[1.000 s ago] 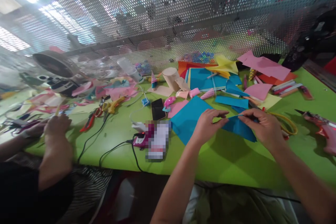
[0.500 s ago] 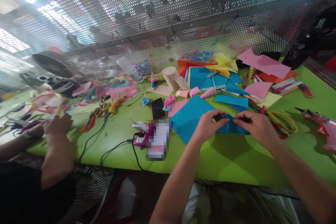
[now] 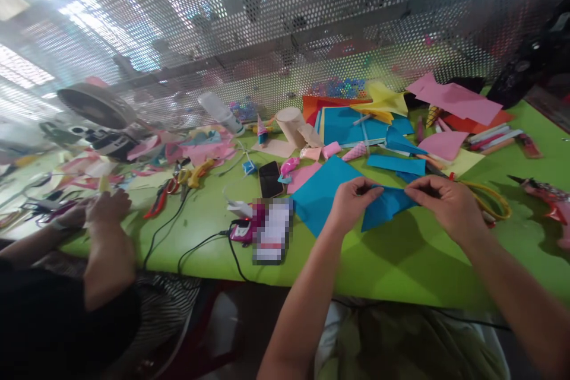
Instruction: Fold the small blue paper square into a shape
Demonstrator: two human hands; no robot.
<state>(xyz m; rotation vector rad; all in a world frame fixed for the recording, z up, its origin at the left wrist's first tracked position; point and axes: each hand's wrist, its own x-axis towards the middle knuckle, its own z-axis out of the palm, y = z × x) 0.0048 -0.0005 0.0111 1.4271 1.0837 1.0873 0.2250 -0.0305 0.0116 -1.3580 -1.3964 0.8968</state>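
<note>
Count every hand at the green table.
4: the wearer's left hand and right hand, both pinching a blue paper piece; to the left, a co-worker's nearer hand and farther hand. More may be hidden.

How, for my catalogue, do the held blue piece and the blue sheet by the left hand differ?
The blue piece is pinched by the left hand and right hand; the blue sheet lies on the green table. The blue piece looks smaller and bent; the blue sheet, larger and flat. Both are similarly blue.

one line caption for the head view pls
Left hand and right hand pinch a small blue piece above a green table.
</note>
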